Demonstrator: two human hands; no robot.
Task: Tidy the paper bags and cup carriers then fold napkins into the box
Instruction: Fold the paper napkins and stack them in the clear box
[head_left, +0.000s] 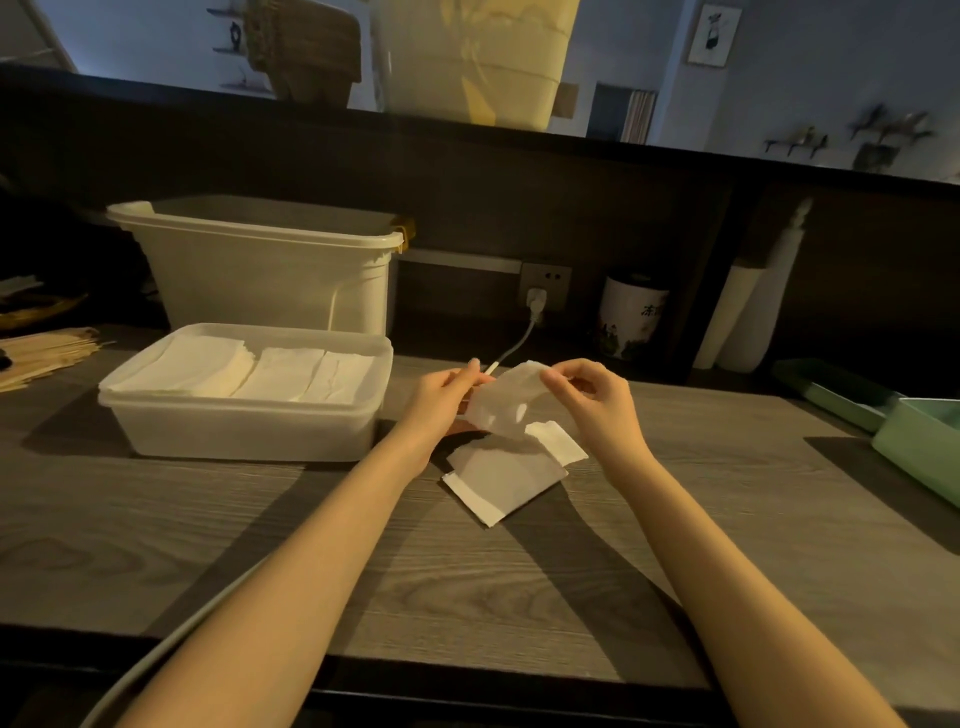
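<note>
We are pinching a napkin (506, 402) between our left hand (447, 397) and right hand (597, 402), right of the box (244, 431).

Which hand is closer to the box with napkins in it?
Left. The left hand sits just right of the box, holding the napkin. The right hand holds the napkin's far side.

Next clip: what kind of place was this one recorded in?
Probably the staff side of a café or drinks counter. A clear box stocked with folded napkins, a bundle of wooden stir sticks at the left, and a tall stack of paper cups against the back wall all suggest a service counter.
</note>
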